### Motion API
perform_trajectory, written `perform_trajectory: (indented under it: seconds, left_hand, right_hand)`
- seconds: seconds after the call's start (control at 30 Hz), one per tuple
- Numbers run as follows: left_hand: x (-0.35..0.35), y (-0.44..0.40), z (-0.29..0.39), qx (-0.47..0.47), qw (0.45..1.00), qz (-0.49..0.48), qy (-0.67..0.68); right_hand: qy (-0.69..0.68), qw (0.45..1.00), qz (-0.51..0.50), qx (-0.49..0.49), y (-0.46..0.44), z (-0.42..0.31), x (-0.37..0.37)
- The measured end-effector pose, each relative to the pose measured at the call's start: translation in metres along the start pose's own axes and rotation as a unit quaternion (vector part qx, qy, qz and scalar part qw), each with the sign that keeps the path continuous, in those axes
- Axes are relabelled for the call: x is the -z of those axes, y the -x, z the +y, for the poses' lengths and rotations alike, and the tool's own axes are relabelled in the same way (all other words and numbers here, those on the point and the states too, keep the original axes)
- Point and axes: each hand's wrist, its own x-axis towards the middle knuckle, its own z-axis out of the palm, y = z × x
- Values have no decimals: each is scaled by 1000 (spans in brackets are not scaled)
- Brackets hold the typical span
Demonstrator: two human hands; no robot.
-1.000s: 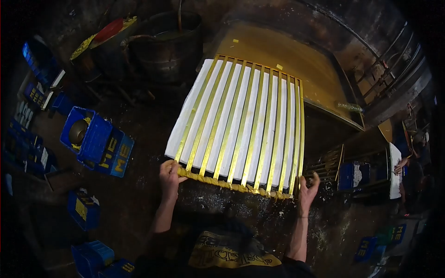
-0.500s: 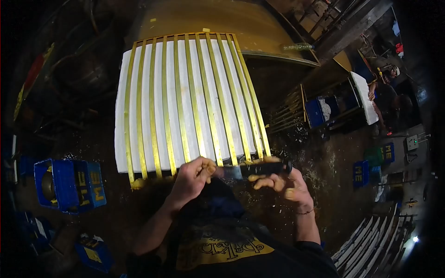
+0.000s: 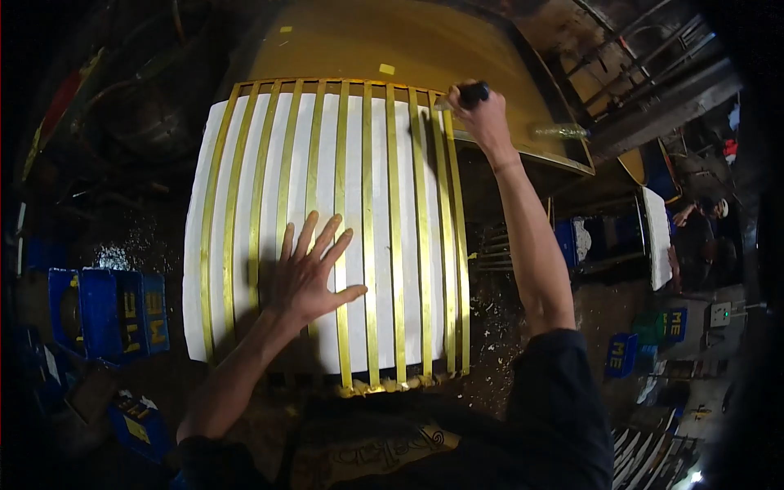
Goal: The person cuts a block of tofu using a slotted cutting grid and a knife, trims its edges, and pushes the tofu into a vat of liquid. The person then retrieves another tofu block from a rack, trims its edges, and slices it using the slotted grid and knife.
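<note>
Head view: the frame of yellow parallel slats (image 3: 395, 245) lies over the white flat slab (image 3: 353, 163), beside the brown tabletop (image 3: 343, 41). Left hand (image 3: 307, 279): fingers spread wide, on slats and slab. Right hand (image 3: 483, 118): closed around a black-handled tool (image 3: 474, 94) at the frame's far right corner.

To our left we see two blue crates (image 3: 106, 314) side by side, yellow letters on their sides, and another blue crate (image 3: 139, 426) nearer us. On our right, a clear bottle (image 3: 559, 131) lies on its side. Further off, a person (image 3: 710, 214) is beside a white slab (image 3: 657, 237). Below them we see a green crate (image 3: 651, 327), a small wall box (image 3: 720, 314) and a bright light (image 3: 696, 476).
</note>
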Motion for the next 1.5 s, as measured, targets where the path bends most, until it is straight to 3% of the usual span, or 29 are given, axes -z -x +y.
perform_trajectory:
  seconds: [0.1, 0.17, 0.27, 0.3, 0.4, 0.5, 0.63, 0.7, 0.73, 0.8, 0.87, 0.93, 1.1, 1.17, 1.23, 1.37, 1.43, 1.5]
  left_hand:
    - [-5, 2, -2, 14, 1000, 3, -2]
    - [-8, 3, -2, 15, 1000, 8, -1]
    - [-9, 3, -5, 10, 1000, 2, -2]
    - [-7, 2, -4, 22, 1000, -8, -10]
    - [-6, 0, 3, 38, 998, -31, -32]
    - [-14, 7, -4, -4, 999, 1, -37]
    - [-9, 8, 1, 8, 999, 7, -44]
    - [-10, 6, 1, 6, 999, 8, -47]
    - [-13, 6, -1, -15, 998, 35, -44]
    - [-10, 6, -4, -22, 998, 50, -38]
    - [-3, 1, -1, 20, 1000, -6, -4]
    - [2, -2, 2, 40, 999, -23, -18]
    - [-1, 1, -1, 35, 999, 32, 7]
    - [-3, 1, -3, 40, 999, 24, 27]
    - [-4, 2, -4, 44, 999, 8, 22]
    - [-5, 3, -4, 35, 999, -30, -9]
    - [-6, 3, -5, 35, 999, -39, -3]
    - [-5, 4, -5, 33, 999, -34, -3]
  right_hand:
    - [55, 995, -28, 72, -38, 39, -44]
    - [127, 979, -143, 74, -44, 47, -54]
    - [138, 976, -142, 89, -30, 36, -37]
    - [112, 981, -159, 11, -8, 20, -23]
    - [70, 979, -170, 86, 97, -45, 39]
    - [-28, 944, -286, -160, 200, -128, 112]
    - [-67, 922, -341, -174, 275, -179, 150]
    - [-49, 883, -389, -259, 261, -189, 153]
    - [-72, 881, -376, -279, 244, -188, 155]
    - [-162, 966, -90, -183, 218, -165, 132]
    - [-161, 974, -42, -156, 148, -154, 104]
    - [45, 998, -43, 8, 88, -96, 58]
    - [59, 996, -30, 66, -36, -12, -63]
    - [108, 981, -137, 81, -48, 7, -79]
    - [114, 980, -142, 78, -28, 6, -66]
    - [90, 959, -264, 44, 119, -83, 31]
    - [-49, 921, -361, -141, 200, -149, 89]
    - [-51, 888, -413, -196, 242, -195, 115]
